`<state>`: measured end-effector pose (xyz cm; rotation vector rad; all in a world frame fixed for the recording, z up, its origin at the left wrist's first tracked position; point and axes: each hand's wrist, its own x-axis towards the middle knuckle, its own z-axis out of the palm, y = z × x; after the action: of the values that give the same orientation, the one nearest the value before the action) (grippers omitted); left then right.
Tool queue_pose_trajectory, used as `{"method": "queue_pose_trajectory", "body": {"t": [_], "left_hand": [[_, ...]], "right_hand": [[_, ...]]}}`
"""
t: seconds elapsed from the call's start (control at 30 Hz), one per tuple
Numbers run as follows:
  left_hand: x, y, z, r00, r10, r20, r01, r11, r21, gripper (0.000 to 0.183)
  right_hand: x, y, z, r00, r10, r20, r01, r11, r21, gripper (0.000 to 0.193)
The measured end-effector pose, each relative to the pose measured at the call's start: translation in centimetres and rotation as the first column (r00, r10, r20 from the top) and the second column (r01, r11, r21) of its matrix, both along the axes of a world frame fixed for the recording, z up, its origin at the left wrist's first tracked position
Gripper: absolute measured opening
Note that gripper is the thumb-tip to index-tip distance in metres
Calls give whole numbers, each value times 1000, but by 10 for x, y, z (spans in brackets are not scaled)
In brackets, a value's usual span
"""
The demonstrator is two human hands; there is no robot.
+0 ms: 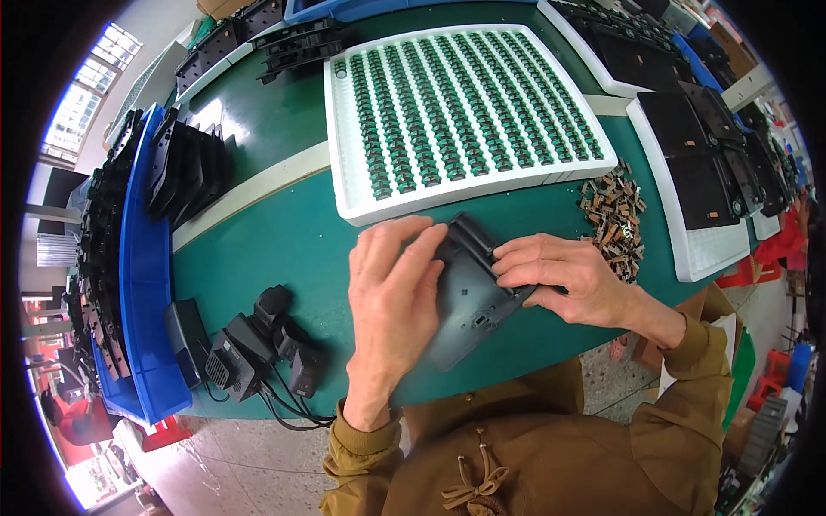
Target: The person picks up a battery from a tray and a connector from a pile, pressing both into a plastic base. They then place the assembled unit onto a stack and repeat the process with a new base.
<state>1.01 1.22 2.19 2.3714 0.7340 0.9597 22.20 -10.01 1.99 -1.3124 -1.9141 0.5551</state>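
A black plastic housing, smooth and flat-faced with a small slot near its lower edge, is tilted between my hands at the near edge of the table. My left hand grips its left side, the fingers bent over its upper edge. At its right side, my right hand has fingers and thumb closed round the edge. A raised, tube-like black section runs along the top of the housing beside my right fingertips. The housing's underside is hidden, and whether my right hand also pinches a smaller part does not show.
Beyond my hands lies a white foam tray with rows of small green circuit boards. Small brown-and-metal parts are heaped at right, near foam with black panels. Black cabled devices and a blue bin stand left.
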Motion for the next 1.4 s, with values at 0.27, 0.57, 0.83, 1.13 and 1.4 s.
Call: {"method": "queue_pose_trajectory", "body": {"t": [0.27,0.57,0.83,1.13,1.4], "left_hand": [[9,-5,-7,956,-72,-283,96,993,71,41],[-4,-1,-11,947,72,-314,-58,997,54,36],[-5,-4,-16,963,65,-263,-48,996,69,51],[-5,-4,-14,951,82,-298,-62,995,75,46],[-6,-5,-11,945,75,-318,-66,997,37,46]], "right_hand": [[11,42,-4,957,238,168,-252,965,68,30],[20,72,36,985,25,168,-42,994,98,23],[37,216,40,960,-276,42,272,959,82,23],[8,329,5,894,-391,218,391,919,45,21],[-4,347,7,798,-442,410,442,891,102,20]]}}
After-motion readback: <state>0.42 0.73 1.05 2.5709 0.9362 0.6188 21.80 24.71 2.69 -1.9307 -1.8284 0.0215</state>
